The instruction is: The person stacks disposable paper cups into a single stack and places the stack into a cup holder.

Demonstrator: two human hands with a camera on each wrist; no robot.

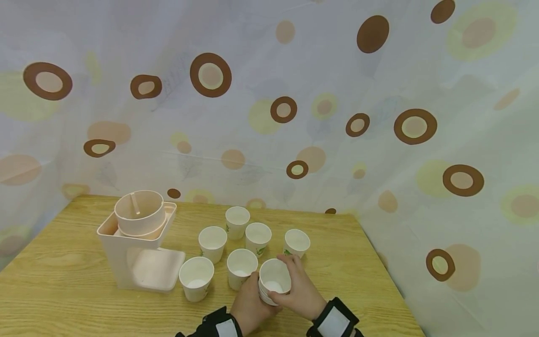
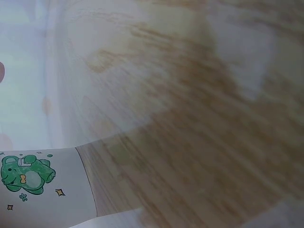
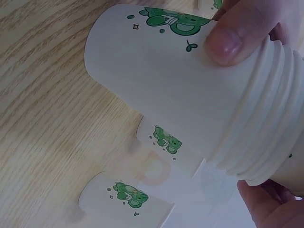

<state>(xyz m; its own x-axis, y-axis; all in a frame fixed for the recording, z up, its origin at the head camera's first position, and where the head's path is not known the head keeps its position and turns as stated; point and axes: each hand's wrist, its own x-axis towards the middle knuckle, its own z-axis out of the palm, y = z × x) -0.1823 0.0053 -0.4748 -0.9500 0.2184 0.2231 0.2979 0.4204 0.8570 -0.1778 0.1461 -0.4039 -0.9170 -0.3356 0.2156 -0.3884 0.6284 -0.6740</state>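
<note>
Both hands are on a stack of nested white paper cups [image 1: 271, 271], tilted with its mouth toward the head camera. My left hand [image 1: 248, 303] grips the stack low on its left side. My right hand [image 1: 304, 291] holds the rim, thumb on the near side and fingers on the far side. In the right wrist view, the stacked cups [image 3: 161, 80] show a green cartoon print and several rims close together. A fingertip [image 3: 225, 42] presses the cup wall there; which hand it belongs to, I cannot tell. The left wrist view shows no hand.
Several single cups stand upright beyond and left of the hands, including a front-left cup [image 1: 196, 276] and a right-hand cup [image 1: 297, 241]. A pale plastic container [image 1: 126, 257] with a round insert [image 1: 141, 220] is at the left. Patterned cloth [image 1: 252, 140] hangs behind the wooden table [image 1: 54, 276].
</note>
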